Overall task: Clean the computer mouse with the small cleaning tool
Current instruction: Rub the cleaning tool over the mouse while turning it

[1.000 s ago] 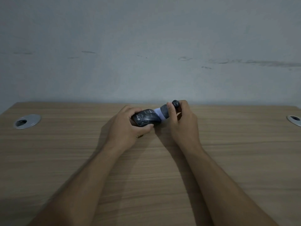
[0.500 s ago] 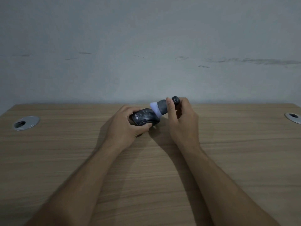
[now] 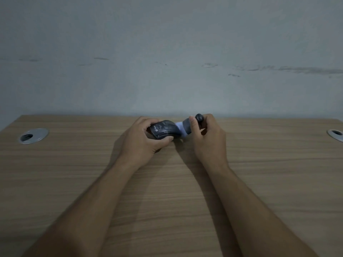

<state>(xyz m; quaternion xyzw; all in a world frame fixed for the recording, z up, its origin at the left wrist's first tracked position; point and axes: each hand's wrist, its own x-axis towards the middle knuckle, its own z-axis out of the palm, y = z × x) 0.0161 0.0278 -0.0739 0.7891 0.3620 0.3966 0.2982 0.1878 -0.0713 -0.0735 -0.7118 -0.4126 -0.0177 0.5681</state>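
The dark grey plastic computer mouse point(image 3: 165, 131) is gripped by the left hand point(image 3: 144, 141) near the far edge of the wooden worktop point(image 3: 259, 182). The small dark cleaning tool with a pale tip point(image 3: 187, 126) is pinched in the right hand point(image 3: 208, 138), its tip laid against the mouse. Cleaning is judged under way; the share finished cannot be told.

Dark grey mouse point(image 3: 165, 131) — pale-tipped tool point(image 3: 182, 129) — wood-grain desk point(image 3: 74, 173).
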